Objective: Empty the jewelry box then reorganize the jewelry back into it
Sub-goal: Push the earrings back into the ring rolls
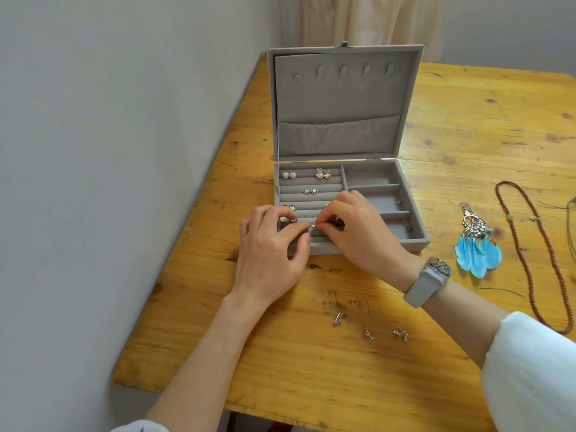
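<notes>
Left hand (269,244): palm down over the box's near left corner, fingers curled, thumb and forefinger pinching one end of a small stud earring (313,225). Right hand (358,230): reaching in from the right, knuckles up, fingertips pinching the same earring from the other side; grey watch (428,280) on the wrist, white sleeve (536,366) pushed back. The two hands meet over the ring rolls.

Jewelry box (417,241): grey, open, lid upright, on the wooden bench (311,369). Ring rolls hold pearl studs (289,175) and other small pairs; right compartments nearly bare.

Bench, near: three loose studs (369,333). Bench, right: blue feather earrings (477,244), brown bead necklace (530,260).
</notes>
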